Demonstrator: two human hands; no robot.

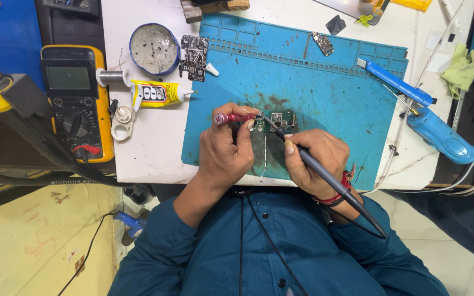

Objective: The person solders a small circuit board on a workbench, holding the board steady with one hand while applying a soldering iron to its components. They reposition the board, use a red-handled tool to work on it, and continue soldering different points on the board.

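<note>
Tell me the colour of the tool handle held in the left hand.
Red, with a silvery end cap: the tool handle in the left hand, seen in the head view.

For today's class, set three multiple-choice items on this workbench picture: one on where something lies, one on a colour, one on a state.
1. Where does the small circuit board under the hands lie?
A. on the blue work mat
B. on the yellow multimeter
C. in the round tin

2. What colour is the handle of the tool in the left hand?
A. green
B. red
C. white

3. How is the dark soldering iron at this moment?
A. lying loose on the mat
B. hanging from a hook
C. gripped in the right hand, tip at the board

Answers:
1 A: the board sits on the mat, between both hands.
2 B: a red handle sticks out from the left hand.
3 C: the right hand's fingers wrap the iron, its tip at the board.
</note>
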